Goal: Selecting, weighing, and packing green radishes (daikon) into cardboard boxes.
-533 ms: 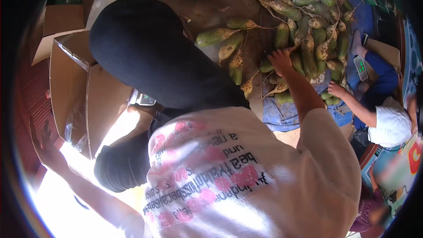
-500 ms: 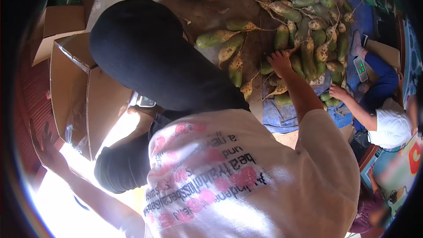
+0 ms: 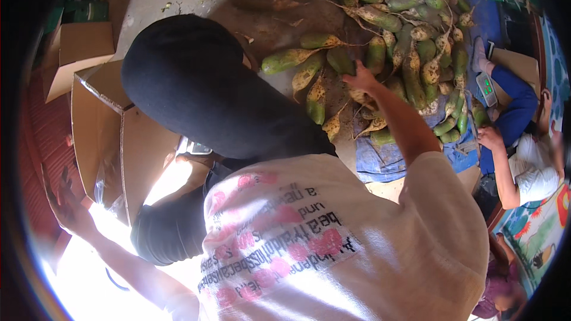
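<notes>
My right hand (image 3: 363, 80) reaches over the pile of green radishes (image 3: 410, 53), its fingers closed on one green radish (image 3: 340, 60) at the pile's left edge. Part of that radish is hidden behind the fingers. Several loose radishes with brown-speckled lower ends and thin roots, such as a long pale-green one (image 3: 286, 60), lie just left of it. Out at the far left, my left hand (image 3: 71, 211) is held up with its fingers spread and nothing in it. The nearest thing to it is an open cardboard box (image 3: 98, 137).
A digital scale (image 3: 196, 146) sits beside my bent leg. Blue sheeting (image 3: 380, 160) lies under the pile. At the right, a co-worker's hand (image 3: 491, 138) touches a radish (image 3: 479, 114) near another scale (image 3: 486, 91). Another cardboard box (image 3: 83, 53) stands at the upper left.
My right hand has moved left and slightly up, with a radish now raised out at the pile's edge. The co-worker's hand has shifted right with a radish. My left hand stays open.
</notes>
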The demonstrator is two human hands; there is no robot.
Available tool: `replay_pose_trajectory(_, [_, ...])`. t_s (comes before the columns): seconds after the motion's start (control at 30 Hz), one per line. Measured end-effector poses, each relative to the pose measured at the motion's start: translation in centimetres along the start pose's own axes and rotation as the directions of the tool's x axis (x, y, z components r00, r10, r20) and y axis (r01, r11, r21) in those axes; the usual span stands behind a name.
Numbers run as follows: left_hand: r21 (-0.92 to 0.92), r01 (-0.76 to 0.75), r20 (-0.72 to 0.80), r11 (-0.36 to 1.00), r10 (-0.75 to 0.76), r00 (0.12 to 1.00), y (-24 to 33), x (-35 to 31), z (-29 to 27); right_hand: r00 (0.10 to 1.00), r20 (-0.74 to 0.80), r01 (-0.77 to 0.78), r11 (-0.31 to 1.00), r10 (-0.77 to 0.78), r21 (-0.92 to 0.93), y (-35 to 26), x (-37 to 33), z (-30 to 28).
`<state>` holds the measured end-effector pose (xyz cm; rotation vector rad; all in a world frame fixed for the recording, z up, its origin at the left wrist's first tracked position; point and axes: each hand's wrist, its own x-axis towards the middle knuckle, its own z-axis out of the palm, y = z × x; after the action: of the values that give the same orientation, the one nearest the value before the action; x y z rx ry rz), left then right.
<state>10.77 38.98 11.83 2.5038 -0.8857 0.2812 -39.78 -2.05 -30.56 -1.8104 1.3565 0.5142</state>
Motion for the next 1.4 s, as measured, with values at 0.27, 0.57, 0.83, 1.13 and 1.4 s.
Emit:
replay_pose_trajectory(0.27, [-0.046, -0.079, -0.014, 0.996, 0.079, 0.997, -1.2, -0.6, 0.3, 0.967, -0.185, -0.184, 0.983, 0.177, -0.025, 0.1, -1.8, 8.2])
replay_pose_trajectory(0.57, [-0.107, -0.041, 0.017, 0.993, 0.043, 0.999, -2.2, -1.1, 0.8, 0.943, -0.315, 0.014, 0.960, -0.106, -0.280, 1.2, -7.3, 7.6])
replay_pose_trajectory(0.83, [-0.112, -0.022, -0.009, 0.993, 0.021, 1.000, -2.2, -1.3, 0.4, 0.197, -0.800, -0.636, 0.695, 0.567, 0.336, 9.1, -9.2, -4.3])
replay_pose_trajectory(1.13, [-0.227, 0.104, -0.017, 0.968, -0.111, 0.994, -2.5, -1.9, 1.1, 0.633, -0.726, -0.399, 0.917, 0.269, -0.007, 16.4, -10.4, -3.5])
replay_pose_trajectory(1.4, [-0.106, -0.150, -0.091, 0.983, 0.141, 0.986, 1.5, 1.7, 1.9, 0.585, -0.806, -0.177, 0.984, 0.090, -0.018, 10.8, -10.4, -5.5])
